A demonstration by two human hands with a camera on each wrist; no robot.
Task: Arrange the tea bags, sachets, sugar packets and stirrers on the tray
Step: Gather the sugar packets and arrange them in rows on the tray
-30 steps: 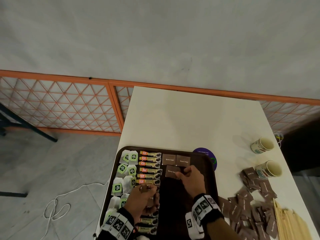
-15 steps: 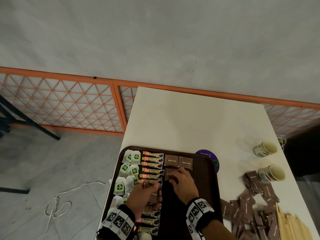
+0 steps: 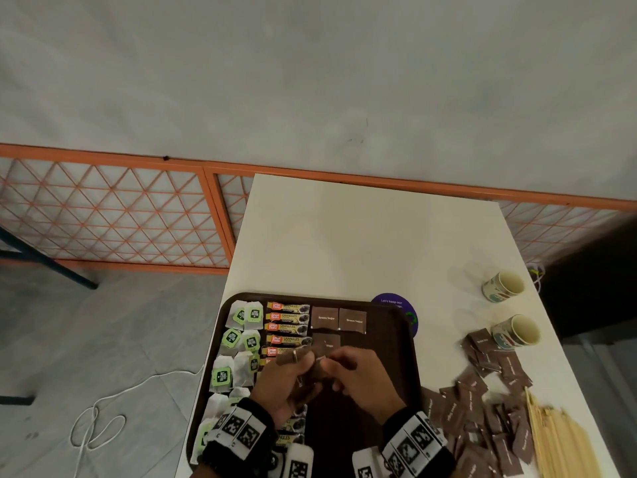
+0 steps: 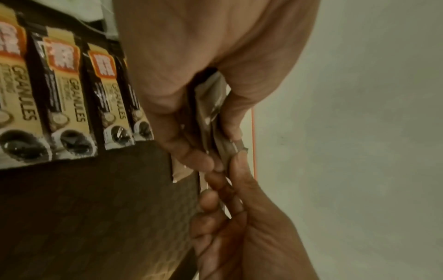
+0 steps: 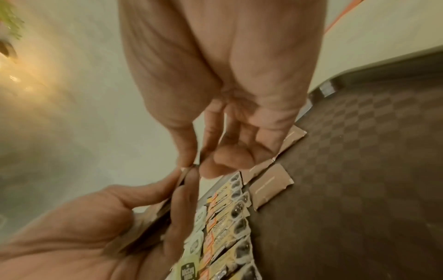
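Note:
A dark brown tray [image 3: 412, 360] holds a column of tea bags [image 3: 238, 339], a column of granules sachets [image 3: 287, 317] and three brown sugar packets [image 3: 324, 318] laid flat at its far end. Above the tray's middle, my left hand [image 3: 303, 365] grips a small stack of brown sugar packets [image 4: 210, 113]. My right hand [image 3: 331, 365] meets it and pinches the top edge of one packet in that stack [image 5: 189, 170]. Wooden stirrers [image 3: 558, 439] lie on the table at the right.
A heap of loose brown sugar packets [image 3: 482, 408] lies on the white table [image 3: 362, 236] right of the tray. Two paper cups [image 3: 503, 286] lie on their sides at the right edge. A purple coaster [image 3: 393, 300] sits behind the tray. Orange fencing runs behind.
My right hand has left the third packet lying on the tray and drawn back to the stack in my left hand, now pinching a packet there.

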